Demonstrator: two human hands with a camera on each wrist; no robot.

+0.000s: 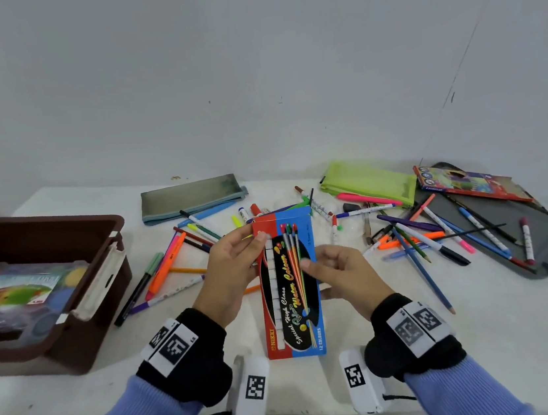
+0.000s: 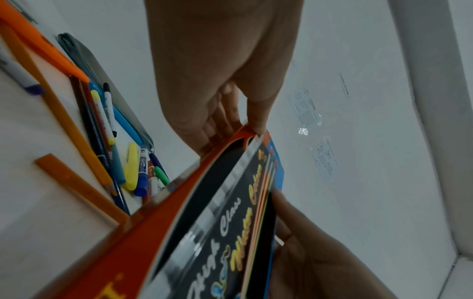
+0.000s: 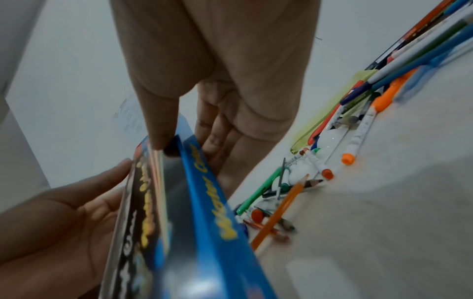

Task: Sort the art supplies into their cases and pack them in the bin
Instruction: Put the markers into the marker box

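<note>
1. Head view: your left hand (image 1: 234, 264) and right hand (image 1: 343, 274) each clamp thumb and fingers on one watercolour box (image 1: 289, 284), long axis running away from you, above a white table (image 1: 488, 336) by a pale wall; one brown bin (image 1: 51, 289), two pouches (image 1: 192, 196).
2. Left wrist: thumb atop the box's far corner.
3. Right wrist: fingers under, thumb on top.

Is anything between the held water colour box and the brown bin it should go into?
Nothing visible. Both hands hold the water colour box above the table; the bin sits open to its left, partly filled by a paint set.
</note>
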